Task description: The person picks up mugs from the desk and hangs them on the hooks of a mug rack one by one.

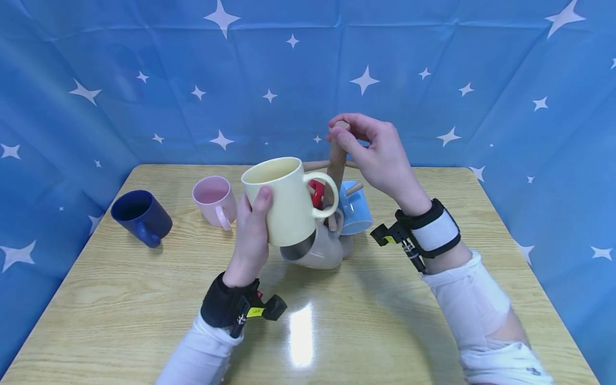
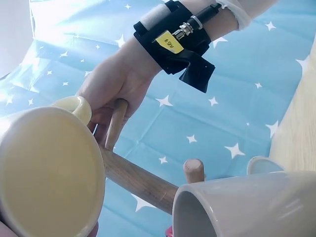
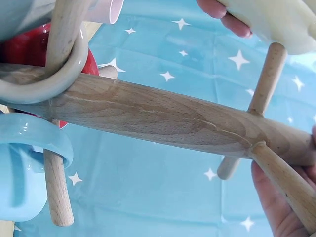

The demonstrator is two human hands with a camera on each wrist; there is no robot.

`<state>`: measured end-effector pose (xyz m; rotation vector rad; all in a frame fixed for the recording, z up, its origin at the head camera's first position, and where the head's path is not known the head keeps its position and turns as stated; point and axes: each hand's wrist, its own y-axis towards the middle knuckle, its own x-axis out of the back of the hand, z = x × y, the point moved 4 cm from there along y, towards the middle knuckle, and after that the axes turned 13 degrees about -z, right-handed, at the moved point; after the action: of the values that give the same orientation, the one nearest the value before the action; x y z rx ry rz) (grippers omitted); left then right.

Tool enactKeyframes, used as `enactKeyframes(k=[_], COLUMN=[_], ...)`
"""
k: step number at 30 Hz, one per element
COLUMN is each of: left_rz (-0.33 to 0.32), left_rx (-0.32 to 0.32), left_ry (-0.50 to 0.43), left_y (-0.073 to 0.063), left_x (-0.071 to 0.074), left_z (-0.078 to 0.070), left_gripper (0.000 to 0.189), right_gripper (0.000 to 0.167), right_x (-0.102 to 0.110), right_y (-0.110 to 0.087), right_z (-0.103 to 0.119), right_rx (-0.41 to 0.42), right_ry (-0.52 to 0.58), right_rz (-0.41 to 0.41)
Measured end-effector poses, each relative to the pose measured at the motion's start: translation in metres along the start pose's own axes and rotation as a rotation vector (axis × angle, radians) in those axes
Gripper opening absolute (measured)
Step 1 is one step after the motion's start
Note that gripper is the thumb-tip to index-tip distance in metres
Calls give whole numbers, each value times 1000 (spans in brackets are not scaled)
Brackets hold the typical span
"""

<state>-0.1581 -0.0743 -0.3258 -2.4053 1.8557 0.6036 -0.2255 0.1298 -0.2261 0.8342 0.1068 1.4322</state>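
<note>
My left hand [image 1: 252, 230] grips a pale yellow mug [image 1: 291, 206] by its body, the thumb on the near side and the handle pointing right. The mug is held up in front of a wooden mug tree [image 1: 337, 160], partly covering it. At the post's top, the fingers and thumb of my right hand [image 1: 380, 155] hold the wood. From the lower pegs hang a light blue mug [image 1: 355, 211], a grey-white mug [image 1: 320, 248] and a red mug [image 1: 316, 193], mostly hidden. Upper pegs [image 3: 269, 79] on the post carry no mug.
A dark blue mug [image 1: 141, 216] and a pink mug [image 1: 215, 200] stand on the left of the wooden table [image 1: 120, 315]. A blue star-patterned cloth [image 1: 269, 64] surrounds the table's back and sides.
</note>
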Motion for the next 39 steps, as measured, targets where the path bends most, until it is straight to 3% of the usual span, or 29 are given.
enactKeyframes(k=[6,9,14,19,39], left_rz=[-3,-6,-36,-63,-12], left_rx=[37,61,149,227,260], left_ry=[-4,-27,-62,-90,-190], left_y=[0,1,2,4,8], left_x=[0,-1,0,0,-3], left_z=[-1,-1,0,3,9], left_gripper=[100,88,64,57,65], right_gripper=[26,26,26,26,27], right_x=[0,0,-1,-1,-2], right_y=[-1,0,-1,-2,-2], right_z=[0,0,-1,-2,0], right_rx=[14,21,12,7,21], right_ry=[-10,-10,-9,-14,-8], right_rz=[-9,-12,-13,-12,-15])
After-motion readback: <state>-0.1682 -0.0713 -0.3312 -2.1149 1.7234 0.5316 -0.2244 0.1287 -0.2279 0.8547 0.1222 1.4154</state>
